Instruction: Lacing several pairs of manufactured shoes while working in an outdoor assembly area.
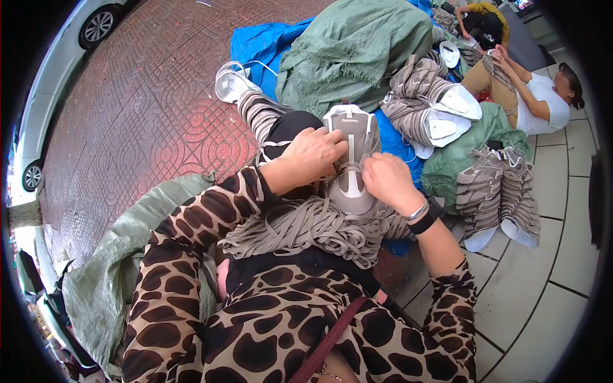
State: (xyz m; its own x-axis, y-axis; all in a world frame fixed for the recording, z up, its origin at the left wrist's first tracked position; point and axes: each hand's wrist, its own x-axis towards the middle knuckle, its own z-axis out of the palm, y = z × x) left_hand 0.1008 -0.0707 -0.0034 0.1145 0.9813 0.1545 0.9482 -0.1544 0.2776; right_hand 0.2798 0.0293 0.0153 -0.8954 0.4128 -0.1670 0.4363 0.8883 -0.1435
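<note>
In front of me a grey-beige shoe upper with white trim lies with its toe toward me. My left hand is on its left edge, fingers pinched. My right hand is closed at the opposite edge, by the eyelets. A thin beige shoelace crosses the upper between my fingertips; the ends in my fingers are partly hidden. Across my lap spreads a tangled heap of beige laces. Beyond my left hand, a stack of striped-looking nested uppers leans near my knee.
Green woven sacks lie over blue sheeting ahead. More stacked uppers rest on the right, with further stacks on the tiles. A seated person in white handles something at the far right, another person behind. A parked car stands left.
</note>
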